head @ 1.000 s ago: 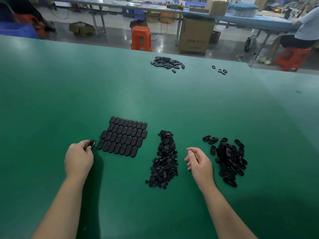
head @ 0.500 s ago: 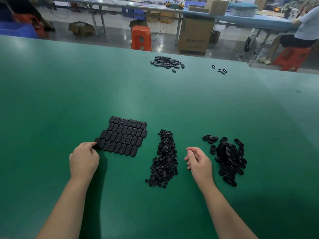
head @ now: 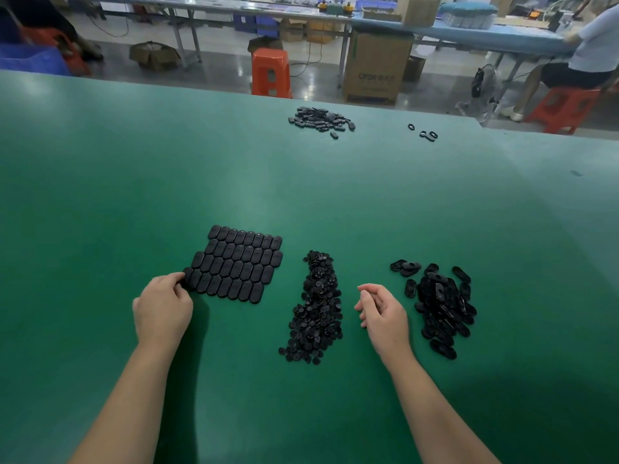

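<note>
Green desk (head: 301, 182) work: the left hand (head: 162, 309) has slid its black oval cap (head: 187, 275) into the 8 o'clock corner of the tiled grid (head: 237, 264) and still pinches it, so the bottom row grows by one. The right hand (head: 385, 313) waits loosely curled and empty, at 3 o'clock of the small-parts heap (head: 316, 309).

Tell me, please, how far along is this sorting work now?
Done: several tidy rows of oval pieces lie on the green table. In hand: the left grip pinches the corner piece of the nearest row. Left: the round-piece pile and the loose-oval pile are large; the right grip holds nothing.
</note>
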Demonstrator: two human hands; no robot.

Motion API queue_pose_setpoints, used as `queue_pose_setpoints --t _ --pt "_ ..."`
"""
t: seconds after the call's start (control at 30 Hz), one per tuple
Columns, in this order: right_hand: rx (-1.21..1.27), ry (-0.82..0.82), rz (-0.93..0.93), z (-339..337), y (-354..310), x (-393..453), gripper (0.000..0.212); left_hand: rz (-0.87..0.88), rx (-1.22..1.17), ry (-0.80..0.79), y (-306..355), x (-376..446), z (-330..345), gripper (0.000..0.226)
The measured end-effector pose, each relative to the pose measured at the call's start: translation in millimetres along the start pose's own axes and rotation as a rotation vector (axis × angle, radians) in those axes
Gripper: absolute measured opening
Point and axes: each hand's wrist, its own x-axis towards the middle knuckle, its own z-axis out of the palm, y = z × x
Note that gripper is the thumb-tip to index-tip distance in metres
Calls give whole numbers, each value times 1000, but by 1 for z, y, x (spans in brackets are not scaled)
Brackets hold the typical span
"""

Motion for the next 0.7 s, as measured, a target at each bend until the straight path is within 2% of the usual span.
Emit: queue_pose_setpoints --t 0.13,0.27,0.4,0.7 --pt "-10 2 1 0 0 0 17 -43 19 -9 3 6 5 35" --pt "-16 2 1 0 0 0 17 -121 81 -145 16 21 8 46" --pt "-20 3 6 1 0 1 17 -157 97 -209 21 34 13 46" --pt "-24 6 5 1 1 1 17 -153 77 -186 17 31 15 42"
